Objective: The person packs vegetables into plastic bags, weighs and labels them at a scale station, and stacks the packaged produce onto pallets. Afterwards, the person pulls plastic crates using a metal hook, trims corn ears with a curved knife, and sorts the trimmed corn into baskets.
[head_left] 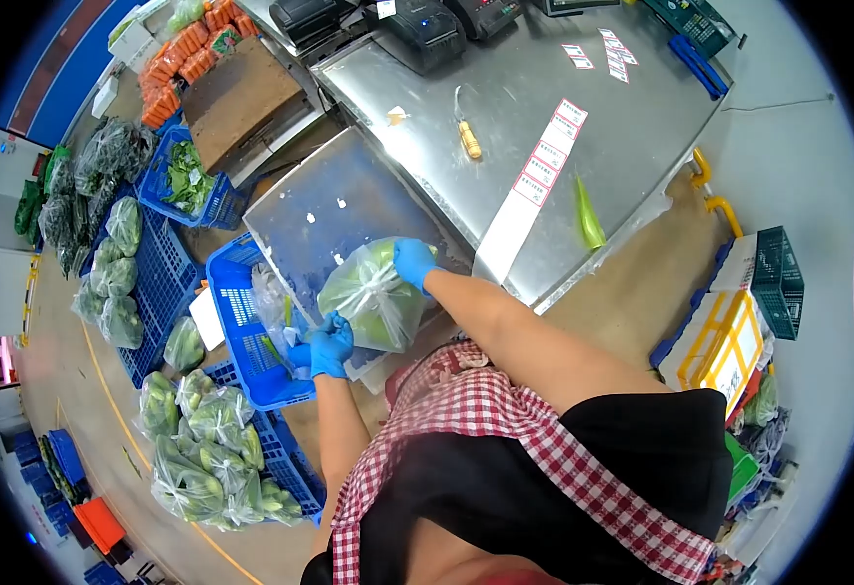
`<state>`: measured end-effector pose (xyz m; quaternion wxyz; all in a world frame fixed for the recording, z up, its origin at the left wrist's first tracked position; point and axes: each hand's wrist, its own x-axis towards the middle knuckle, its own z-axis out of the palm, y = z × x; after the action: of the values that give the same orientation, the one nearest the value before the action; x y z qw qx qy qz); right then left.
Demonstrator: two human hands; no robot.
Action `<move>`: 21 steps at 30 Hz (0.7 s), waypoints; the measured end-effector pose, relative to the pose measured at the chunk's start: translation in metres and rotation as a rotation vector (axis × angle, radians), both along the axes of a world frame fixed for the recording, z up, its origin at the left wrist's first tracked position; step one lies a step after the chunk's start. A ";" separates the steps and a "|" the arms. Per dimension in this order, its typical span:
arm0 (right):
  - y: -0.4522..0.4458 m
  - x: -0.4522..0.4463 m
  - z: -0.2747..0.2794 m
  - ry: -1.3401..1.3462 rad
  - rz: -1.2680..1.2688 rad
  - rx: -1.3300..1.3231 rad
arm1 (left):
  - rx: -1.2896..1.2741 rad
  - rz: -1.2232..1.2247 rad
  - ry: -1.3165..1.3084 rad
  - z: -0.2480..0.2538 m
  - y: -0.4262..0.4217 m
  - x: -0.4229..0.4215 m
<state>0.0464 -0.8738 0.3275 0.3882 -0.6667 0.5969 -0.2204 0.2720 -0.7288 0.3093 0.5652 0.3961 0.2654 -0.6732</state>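
A clear plastic bag of green vegetables (373, 297), its top gathered and twisted, rests at the near end of a worn, scale-like platform (324, 219). My right hand (414, 263), in a blue glove, is closed on the bag's right edge. My left hand (330, 347), also gloved in blue, is at the bag's lower left with fingers pinched together; what lies between them is too small to make out. Just left of that hand, a blue basket (241, 363) holds crumpled clear plastic and a few green pieces.
A steel table (417, 122) carries a strip of labels (544, 166), a yellow-handled hook tool (469, 139), a long green vegetable (588, 216) and black machines (417, 34). Bagged greens (207, 458) pile up on blue crates at lower left. A yellow crate (724, 351) stands right.
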 end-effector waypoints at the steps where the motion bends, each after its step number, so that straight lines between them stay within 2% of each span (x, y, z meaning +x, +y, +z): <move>1: 0.003 -0.004 0.005 -0.004 -0.039 0.055 | -0.020 0.020 -0.036 -0.003 0.004 -0.005; 4: 0.000 -0.025 0.047 0.036 0.226 -0.066 | -0.198 -0.144 -0.311 -0.016 0.000 0.002; 5: -0.005 -0.036 0.071 -0.067 0.292 -0.170 | -0.233 -0.332 -0.496 0.025 -0.003 -0.003; 6: -0.008 -0.049 0.097 -0.171 0.359 -0.271 | -0.039 -0.473 -0.689 0.054 -0.011 -0.006; 7: -0.006 -0.064 0.113 -0.281 0.422 -0.362 | -0.004 -0.628 -0.780 0.068 -0.015 -0.002; 8: -0.010 -0.088 0.117 -0.218 0.354 -0.279 | 0.032 -0.786 -0.872 0.080 -0.019 0.003; 9: -0.013 -0.112 0.132 -0.105 0.148 -0.111 | 0.043 -0.878 -1.017 0.104 -0.028 -0.006; 10: -0.016 -0.142 0.139 -0.020 -0.074 0.089 | 0.010 -0.806 -1.336 0.106 -0.036 -0.013; 11: -0.025 -0.182 0.109 0.322 -0.112 -0.017 | -0.029 -0.713 -1.649 0.106 -0.044 -0.020; 12: -0.017 -0.213 0.117 0.467 -0.168 0.057 | -0.071 -0.596 -1.954 0.106 -0.054 -0.031; 13: -0.012 -0.240 0.090 0.389 -0.276 0.119 | -0.086 -0.485 -1.885 0.123 -0.070 -0.060; 15: -0.001 -0.249 0.071 0.327 -0.359 0.256 | -0.496 -0.497 -1.625 0.133 -0.097 -0.113; 16: 0.005 -0.253 0.067 0.296 -0.401 0.325 | -0.581 -0.605 -1.484 0.135 -0.111 -0.145; 18: 0.011 -0.243 0.051 0.056 -0.543 0.175 | -0.714 -0.841 -1.357 0.137 -0.134 -0.205; 20: 0.006 -0.234 0.056 -0.039 -0.644 0.236 | -0.727 -0.998 -1.222 0.127 -0.158 -0.252; 21: 0.005 -0.236 0.057 -0.235 -0.632 0.278 | -0.701 -1.064 -1.196 0.115 -0.170 -0.269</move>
<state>-0.1892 -0.8686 0.3849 0.4537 -0.3604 0.7488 -0.3216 0.0031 -0.8985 0.4242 0.3095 0.5576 -0.5184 -0.5698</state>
